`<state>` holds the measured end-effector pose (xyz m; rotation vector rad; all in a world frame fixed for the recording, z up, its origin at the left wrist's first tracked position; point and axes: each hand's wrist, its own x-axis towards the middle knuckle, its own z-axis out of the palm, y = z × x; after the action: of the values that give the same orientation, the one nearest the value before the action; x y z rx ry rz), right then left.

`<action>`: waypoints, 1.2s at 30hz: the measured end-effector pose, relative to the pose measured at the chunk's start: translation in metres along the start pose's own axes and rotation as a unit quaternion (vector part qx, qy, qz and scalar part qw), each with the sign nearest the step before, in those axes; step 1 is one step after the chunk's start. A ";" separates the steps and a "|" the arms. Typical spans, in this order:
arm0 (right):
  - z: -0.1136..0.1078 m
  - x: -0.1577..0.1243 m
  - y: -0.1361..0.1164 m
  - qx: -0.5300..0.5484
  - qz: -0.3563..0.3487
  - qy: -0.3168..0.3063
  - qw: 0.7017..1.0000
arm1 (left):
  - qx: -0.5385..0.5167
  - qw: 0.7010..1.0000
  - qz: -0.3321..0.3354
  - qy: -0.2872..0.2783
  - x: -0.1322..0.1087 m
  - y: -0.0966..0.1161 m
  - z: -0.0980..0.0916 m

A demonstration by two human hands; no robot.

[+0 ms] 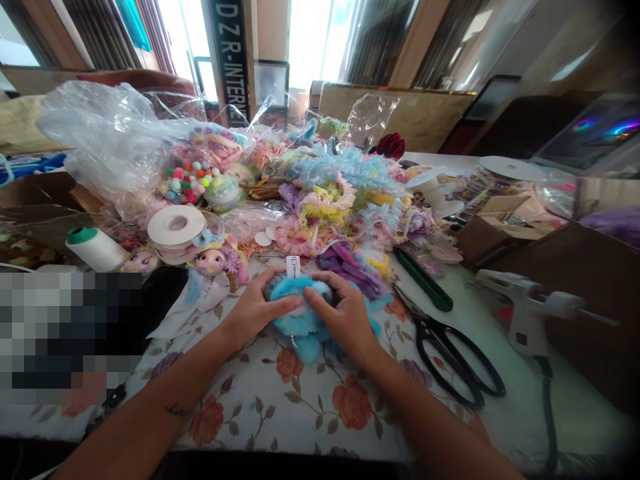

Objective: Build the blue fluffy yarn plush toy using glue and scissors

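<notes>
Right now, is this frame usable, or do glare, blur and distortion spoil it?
Head view: windows blown out white; corners darkened, edges bent by the wide lens; glue gun at right slightly smeared; left hand, right hand and blue plush toy at centre evenly lit and sharp.

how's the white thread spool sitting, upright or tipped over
Tipped over: the white thread spool lies on its side, its green end pointing left.

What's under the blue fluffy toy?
Flowered tablecloth shows at the near edge of the blue fluffy toy. The left hand and right hand hold it; anything directly beneath is covered.
</notes>
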<state>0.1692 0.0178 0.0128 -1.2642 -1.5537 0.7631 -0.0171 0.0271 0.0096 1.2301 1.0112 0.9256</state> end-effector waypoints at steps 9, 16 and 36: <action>0.006 -0.006 0.001 0.010 -0.037 0.023 0.999 | -0.092 0.994 -0.042 0.037 -0.001 -0.001 0.003; 0.001 -0.006 0.003 0.026 -0.026 -0.006 0.999 | -0.109 0.991 -0.059 0.044 -0.004 0.003 0.006; 0.007 -0.001 -0.003 0.103 0.099 0.016 0.990 | -0.151 0.986 -0.017 0.068 0.003 -0.005 0.007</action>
<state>0.1618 0.0168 0.0134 -1.2816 -1.2999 0.9976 -0.0099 0.0271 0.0050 0.9031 0.9551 1.1030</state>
